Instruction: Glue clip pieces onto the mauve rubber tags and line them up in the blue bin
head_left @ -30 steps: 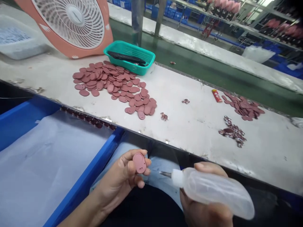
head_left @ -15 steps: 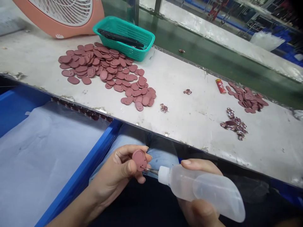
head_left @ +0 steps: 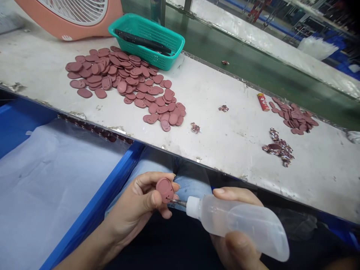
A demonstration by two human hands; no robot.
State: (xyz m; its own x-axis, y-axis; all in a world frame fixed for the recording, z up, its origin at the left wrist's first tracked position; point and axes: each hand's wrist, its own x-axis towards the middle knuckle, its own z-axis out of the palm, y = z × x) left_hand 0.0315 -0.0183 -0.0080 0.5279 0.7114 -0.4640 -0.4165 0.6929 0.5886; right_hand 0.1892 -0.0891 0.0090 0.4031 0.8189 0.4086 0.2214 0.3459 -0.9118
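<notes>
Between thumb and fingers, my left hand pinches a flat reddish-brown oval piece with small holes near its lower edge. My right hand is wrapped round a translucent squeeze bottle with a white cap and a thin metal tip. That tip points left and meets the oval piece beside its holes; whether liquid comes out is too small to tell. Beyond my hands, a large heap of similar oval pieces lies on the white worktop.
A green basket with a black tool stands behind the heap, near an orange fan. To the right lie a red tube-shaped item, a smaller oval heap and small shiny brown-and-silver parts. A blue bin with white lining sits lower left.
The view has shifted slightly. Both hands keep their grips, and the bottle's tip now sits at a slightly different spot by the holes of the oval piece.
</notes>
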